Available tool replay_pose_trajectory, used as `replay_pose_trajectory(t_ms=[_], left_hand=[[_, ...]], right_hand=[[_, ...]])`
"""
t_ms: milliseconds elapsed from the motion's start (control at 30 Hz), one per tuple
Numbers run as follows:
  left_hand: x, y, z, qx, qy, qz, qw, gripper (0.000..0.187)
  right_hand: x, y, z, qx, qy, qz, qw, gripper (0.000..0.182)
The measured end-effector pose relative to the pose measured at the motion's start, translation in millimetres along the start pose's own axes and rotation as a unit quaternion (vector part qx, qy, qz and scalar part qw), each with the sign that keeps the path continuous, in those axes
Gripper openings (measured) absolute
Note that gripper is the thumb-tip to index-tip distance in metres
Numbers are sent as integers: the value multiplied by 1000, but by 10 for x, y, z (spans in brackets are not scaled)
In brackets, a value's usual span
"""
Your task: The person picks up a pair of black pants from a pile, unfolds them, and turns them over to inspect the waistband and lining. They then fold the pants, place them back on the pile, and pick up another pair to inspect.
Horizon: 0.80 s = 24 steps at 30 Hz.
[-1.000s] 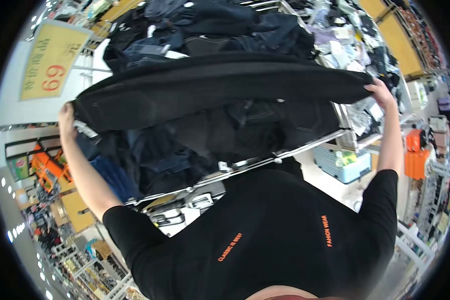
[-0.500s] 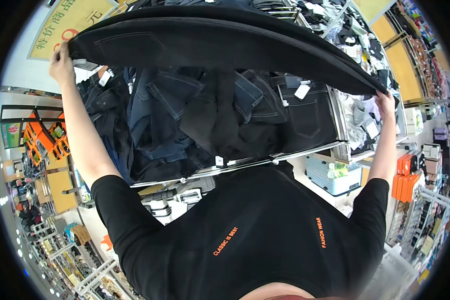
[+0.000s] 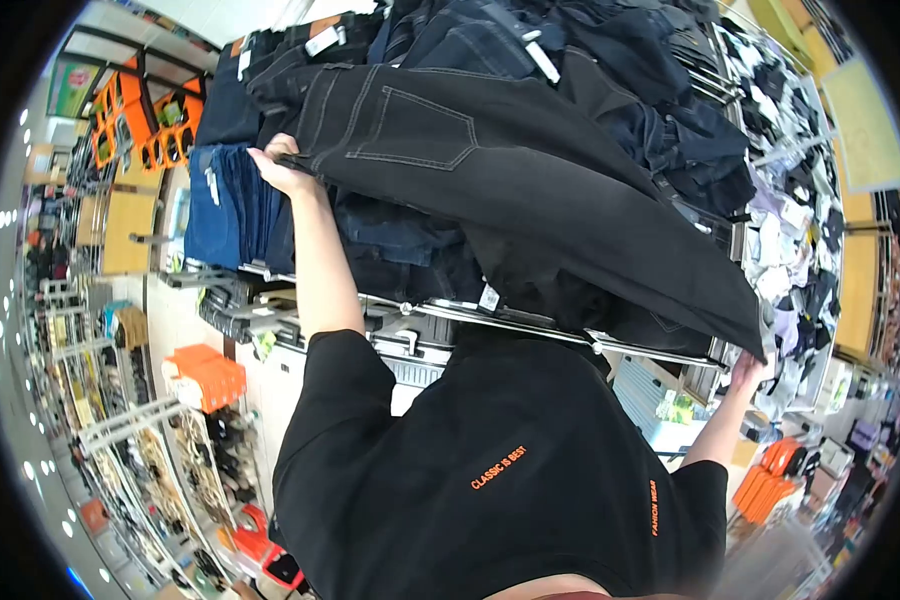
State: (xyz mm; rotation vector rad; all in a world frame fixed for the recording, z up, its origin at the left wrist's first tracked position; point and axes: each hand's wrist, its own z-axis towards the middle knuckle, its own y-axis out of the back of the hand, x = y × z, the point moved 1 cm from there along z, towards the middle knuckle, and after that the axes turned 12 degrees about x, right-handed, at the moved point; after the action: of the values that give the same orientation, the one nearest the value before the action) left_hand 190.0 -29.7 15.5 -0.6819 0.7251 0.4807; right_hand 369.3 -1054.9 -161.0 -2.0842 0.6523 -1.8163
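Observation:
A pair of black jeans [image 3: 530,190] with pale stitching stretches between my two hands, slanting down to the right. My left hand [image 3: 288,165] grips the waistband end, close to a stitched back pocket. At the far right, my right hand [image 3: 750,370] is closed on the leg end; its fingers are partly hidden by the cloth. Beneath the jeans lies a heap of dark denim [image 3: 410,250] on a display table. More dark jeans [image 3: 630,60] are piled behind, with white tags showing on some.
Folded blue jeans [image 3: 225,205] lie at the table's left end. A metal rail [image 3: 530,325] runs along the front edge. To the right is a bin of mixed white and black garments [image 3: 795,250]. Orange boxes [image 3: 205,378] stand lower left, beside shelving.
The jeans have come down and nearer, turned to show the back pocket, and now slant. My left hand moved right and slightly down; my right hand dropped. The view has shifted too.

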Motion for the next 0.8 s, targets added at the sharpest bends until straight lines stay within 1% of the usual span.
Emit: replay_pose_trajectory(t_ms=[33,67,133,167,200,233,267,300,333,367,400,433,467,500,533,567,600,633,667,700,733,767,800], left_hand=[[37,115,-186,-74,60,-47,994,69],[136,286,-324,-58,89,-126,986,70],[114,109,-572,-158,164,-206,952,66],[144,132,-619,-107,213,-215,947,65],[188,232,-628,-54,261,-222,938,63],[192,310,-686,-4,306,-235,923,61],[144,414,-646,-67,387,-221,893,48],[103,366,-568,-43,428,-176,885,40],[94,307,-500,-14,470,-131,873,34],[78,354,-437,59,482,-83,870,34],[-58,107,-388,38,459,72,885,46],[-185,-47,-310,92,459,122,875,63],[-169,-27,-211,126,482,214,840,72],[-277,-209,-153,195,455,298,816,74],[-85,-67,-78,248,504,259,786,68],[-102,-142,-46,275,499,282,772,59],[-38,-127,-11,281,484,280,780,52],[-42,-165,3,282,447,264,807,49],[-74,-178,40,274,434,276,813,50],[-131,-213,72,233,439,295,816,53],[-161,-222,96,243,433,258,829,58],[-147,-174,152,236,440,262,826,59],[-115,-107,215,224,452,256,825,59]], right_hand=[[-36,6,-78,3,-7,9,1000,25],[-49,43,-184,1,-9,17,1000,25],[-25,127,-213,12,-4,24,1000,26],[-15,182,-193,15,-19,15,1000,26],[9,-18,-237,-7,-26,4,1000,25],[77,-66,-193,2,-37,13,999,24],[87,-81,-167,6,-47,27,998,25],[104,-153,-141,-49,-43,82,994,27],[157,-344,-145,-167,-27,104,980,33],[162,-300,-110,-32,11,79,996,48],[158,-548,-272,-66,-37,245,967,64],[275,-1264,-490,-162,-77,212,961,74],[262,-1332,-502,-138,-111,147,973,84],[246,-1382,-506,-113,-142,81,980,93],[-34,-103,-8,-173,-213,43,961,74],[39,-519,-152,-44,-262,-41,963,54],[28,-725,-166,-40,-330,-85,939,39],[-110,-548,-43,-59,-328,-102,937,31],[-126,-495,0,-67,-322,-158,931,21],[-93,-662,-55,-49,-292,-250,922,15],[16,-929,-150,-40,-281,-328,901,13],[117,-1099,-183,-27,-277,-437,855,13],[125,-1187,-204,-61,-252,-455,852,15]])
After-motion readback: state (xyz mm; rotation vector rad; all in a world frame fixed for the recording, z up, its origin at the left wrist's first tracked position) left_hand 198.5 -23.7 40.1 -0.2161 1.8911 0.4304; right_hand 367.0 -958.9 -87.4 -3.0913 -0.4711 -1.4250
